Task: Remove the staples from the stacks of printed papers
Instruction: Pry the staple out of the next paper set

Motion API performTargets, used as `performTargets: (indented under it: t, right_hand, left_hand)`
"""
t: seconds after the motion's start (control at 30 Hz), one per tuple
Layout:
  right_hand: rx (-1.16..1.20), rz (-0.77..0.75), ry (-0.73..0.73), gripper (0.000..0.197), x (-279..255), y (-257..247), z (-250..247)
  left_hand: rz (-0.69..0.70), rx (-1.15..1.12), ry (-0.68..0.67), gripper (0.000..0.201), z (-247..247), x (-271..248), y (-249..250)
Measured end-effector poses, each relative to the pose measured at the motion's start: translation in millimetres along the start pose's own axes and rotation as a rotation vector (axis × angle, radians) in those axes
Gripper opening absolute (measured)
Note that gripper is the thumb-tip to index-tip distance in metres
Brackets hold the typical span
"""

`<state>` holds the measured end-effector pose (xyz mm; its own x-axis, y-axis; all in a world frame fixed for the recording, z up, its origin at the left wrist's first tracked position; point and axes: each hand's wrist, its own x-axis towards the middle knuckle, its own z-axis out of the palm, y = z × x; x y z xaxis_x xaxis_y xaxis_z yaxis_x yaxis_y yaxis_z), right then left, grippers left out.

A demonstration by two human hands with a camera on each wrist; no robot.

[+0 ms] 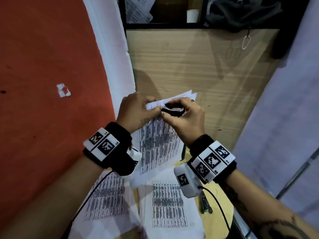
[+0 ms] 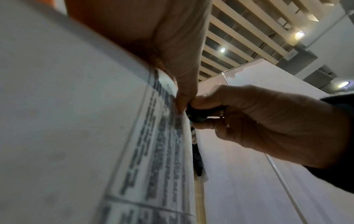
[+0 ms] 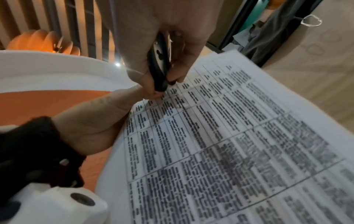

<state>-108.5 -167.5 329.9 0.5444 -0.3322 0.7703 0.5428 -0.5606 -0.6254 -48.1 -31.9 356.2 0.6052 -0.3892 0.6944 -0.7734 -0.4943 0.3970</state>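
Black staple remover [image 1: 173, 110] is in your right hand [image 1: 185, 118], thumb and fingers curled round it and squeezing, its nose at the top-left corner of the held stack [image 1: 159, 135]. Right wrist view shows the remover [image 3: 160, 66] pointing down onto the page, tip just beside your left thumb [image 3: 122, 98]. Staple itself is too small to make out.

Your left hand [image 1: 136, 111] pinches that same corner: thumb on top of the printed side, fingers behind the sheet. Left wrist view confirms the left fingers [image 2: 184, 84] clamped on the paper edge, with the right hand [image 2: 268, 125] touching them at the remover [image 2: 199, 113].

The held stack is lifted off the counter [image 1: 198, 66], top edge raised toward the wood-grain panel, printed table facing you. Its top strip is folded or curled over at the corner.

Two more printed stacks lie flat on the counter below your wrists: one on the left [image 1: 105, 197], one in the middle [image 1: 170, 204], and the held stack's lower edge overlaps them. A green stapler-like tool [image 1: 205, 205] lies on the counter just right of the middle stack, partly hidden under your right wrist camera.

Background: white paper cup [image 1: 192, 16] and a dark bag [image 1: 241, 12] on the shelf above the panel.
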Motion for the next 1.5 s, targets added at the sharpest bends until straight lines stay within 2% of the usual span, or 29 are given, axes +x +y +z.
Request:
performTargets:
  t: [0.07, 0.13, 0.2, 0.33, 0.43, 0.53, 0.6, 0.77, 0.9, 0.97, 1.07, 1.1, 1.23, 1.33, 1.37, 1.4, 1.47, 1.5]
  right_hand:
    - [-0.083, -0.044, 0.016, 0.02, -1.5, 2.6, -3.3]
    - [-0.129, -0.014, 0.002, 0.02, -2.3, 8.5, -6.9]
    - [-0.193, 0.068, -0.047, 0.019, -4.8, 15.6, -9.6]
    - [-0.252, 0.283, -0.138, 0.019, -12.6, 33.3, -18.0]
    - [-0.247, 0.399, -0.214, 0.025, -16.4, 53.8, -24.4]
    - [-0.119, 0.56, -0.281, 0.033, -18.3, 71.5, -28.7]
    - [0.058, 0.647, -0.303, 0.031, -16.1, 73.4, -31.0]
    - [0.386, 0.777, -0.473, 0.028, -5.7, 75.1, -40.1]
    - [0.457, 0.821, -0.554, 0.032, -2.5, 78.9, -42.7]
    - [0.462, 0.807, -0.563, 0.037, -2.2, 79.5, -42.1]
    - [0.455, 0.793, -0.547, 0.049, 0.8, 80.0, -44.4]
    - [0.465, 0.79, -0.53, 0.047, 2.8, 78.5, -46.7]
    - [0.592, 0.781, -0.424, 0.046, 11.1, 73.1, -61.4]
    - [0.636, 0.788, -0.388, 0.044, 12.0, 69.7, -59.5]
    - [0.647, 0.802, -0.38, 0.053, 10.9, 70.6, -55.3]
    - [0.667, 0.826, -0.358, 0.065, 8.4, 72.9, -49.6]
    - [0.713, 0.87, -0.317, 0.08, 2.1, 81.6, -38.5]
    - [0.717, 0.89, -0.305, 0.08, -1.9, 86.2, -33.5]
  left_hand:
    - [-0.013, 0.034, 0.002, 0.034, -1.1, 0.4, -4.1]
    - [-0.023, 0.03, -0.028, 0.045, -3.8, 1.1, -9.5]
    - [-0.022, 0.008, -0.072, 0.052, -5.8, 2.1, -13.2]
    - [-0.016, -0.011, -0.13, 0.053, -7.6, 6.7, -18.4]
    - [-0.06, -0.042, -0.161, 0.052, -7.4, 10.3, -26.8]
    - [-0.104, -0.071, -0.223, 0.057, -4.8, 12.4, -38.8]
    - [-0.128, -0.143, -0.279, 0.056, -5.2, 12.8, -44.4]
    - [-0.153, -0.33, -0.473, 0.034, -14.7, 13.8, -43.8]
    - [-0.158, -0.37, -0.528, 0.013, -17.2, 15.9, -48.5]
    - [-0.158, -0.384, -0.501, 0.005, -15.6, 16.0, -51.2]
    - [-0.184, -0.375, -0.39, 0.008, -21.0, 15.7, -59.4]
    - [-0.205, -0.366, -0.348, 0.01, -26.5, 15.3, -64.6]
    - [-0.421, -0.502, -0.23, 0.013, -41.6, 6.1, -95.8]
    - [-0.547, -0.66, -0.227, 0.05, -25.6, -20.6, -104.8]
    - [-0.575, -0.705, -0.244, 0.061, -15.9, -32.1, -103.8]
    - [-0.588, -0.737, -0.268, 0.062, -6.6, -43.9, -100.8]
    - [-0.607, -0.738, -0.241, 0.041, 6.6, -61.8, -98.0]
    - [-0.631, -0.739, -0.186, 0.03, 10.1, -68.8, -103.8]
